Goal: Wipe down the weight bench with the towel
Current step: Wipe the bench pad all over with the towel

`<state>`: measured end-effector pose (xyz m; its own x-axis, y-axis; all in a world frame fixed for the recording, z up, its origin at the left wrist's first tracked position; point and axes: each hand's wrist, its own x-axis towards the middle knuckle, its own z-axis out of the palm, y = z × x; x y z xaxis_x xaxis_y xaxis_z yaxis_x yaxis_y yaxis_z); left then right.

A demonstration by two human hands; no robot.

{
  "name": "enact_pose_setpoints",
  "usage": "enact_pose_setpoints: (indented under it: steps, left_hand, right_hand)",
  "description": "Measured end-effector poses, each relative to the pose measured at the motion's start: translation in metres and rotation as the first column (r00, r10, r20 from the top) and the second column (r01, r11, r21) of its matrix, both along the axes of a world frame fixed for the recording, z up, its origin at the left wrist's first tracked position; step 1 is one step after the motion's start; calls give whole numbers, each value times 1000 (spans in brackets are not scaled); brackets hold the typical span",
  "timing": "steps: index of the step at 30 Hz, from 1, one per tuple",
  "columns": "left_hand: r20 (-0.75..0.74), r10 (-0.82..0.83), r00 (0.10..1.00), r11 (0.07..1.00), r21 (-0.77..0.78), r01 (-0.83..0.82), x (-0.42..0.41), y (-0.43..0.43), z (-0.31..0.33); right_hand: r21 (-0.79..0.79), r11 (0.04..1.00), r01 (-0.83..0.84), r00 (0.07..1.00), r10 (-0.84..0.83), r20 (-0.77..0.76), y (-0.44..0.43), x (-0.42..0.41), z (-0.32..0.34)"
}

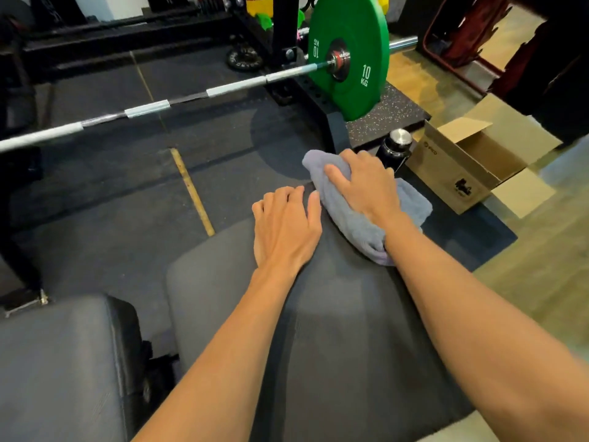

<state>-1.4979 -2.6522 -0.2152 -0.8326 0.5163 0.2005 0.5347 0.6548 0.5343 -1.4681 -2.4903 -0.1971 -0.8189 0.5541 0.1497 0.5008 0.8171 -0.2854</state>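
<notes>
Towel (347,215) bunched under right hand (363,186), fingers (353,157) curled over it, on bench (334,330); left hand (283,228) flat beside, fingers straight; right fingertips hidden.

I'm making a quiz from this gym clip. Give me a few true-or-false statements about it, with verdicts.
1. The right hand grips the towel on the bench. True.
2. The plate on the barbell is green, marked 10 KG. True.
3. The left hand grips the barbell. False: it rests flat on the bench, beside the towel.
4. The box is closed. False: its flaps stand open.
</notes>
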Motion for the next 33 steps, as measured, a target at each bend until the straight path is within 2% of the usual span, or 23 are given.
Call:
enact_pose_setpoints:
  steps: [3,6,9,12,14,15,16,18,21,24,26,28,30,31,33]
  left_hand:
    - [-8,-7,1000,999,-37,7,0,0,1]
    - [-17,-27,999,998,-50,26,1,-2,5]
    - [20,-74,997,997,25,74,8,-7,9]
    - [24,-123,992,989,82,121,44,-20,20]
    - [166,-129,978,987,119,109,76,-33,29]
    - [264,-126,956,979,191,77,87,-42,34]
    - [341,-117,933,963,270,22,93,-55,40]
    - [404,-69,912,915,389,-103,91,-88,58]
    - [395,38,918,856,461,-234,68,-162,91]
    - [334,170,927,807,492,-326,44,-253,115]
    - [327,254,910,794,468,-389,25,-316,116]
    - [337,306,891,834,356,-421,5,-375,103]
    - [328,307,894,913,165,-374,-12,-417,79]
    - [322,299,898,937,81,-341,-18,-431,66]
    - [295,276,915,958,-11,-286,-27,-443,48]
  right_hand:
    - [-100,994,47,999,-45,29,2,-3,3]
    - [-153,982,107,990,-90,112,-21,34,9]
    - [-29,988,153,979,-147,142,-55,94,14]
    - [139,974,177,979,-189,73,-95,151,11]
    - [193,967,164,985,-173,31,-126,166,10]
    - [186,969,160,986,-164,3,-142,165,11]
    - [154,976,154,988,-150,-35,-159,160,13]
    - [39,992,124,984,-118,-134,-196,144,23]
    - [-122,993,3,957,-38,-287,-266,118,51]
    - [-199,967,-159,940,86,-331,-346,93,76]
    - [-168,955,-243,943,192,-273,-397,77,84]
    - [-107,954,-281,958,274,-82,-439,59,75]
    - [-97,960,-264,951,276,142,-469,43,54]
    - [-63,967,-249,945,256,203,-479,37,42]
    - [46,976,-213,958,199,206,-488,31,23]
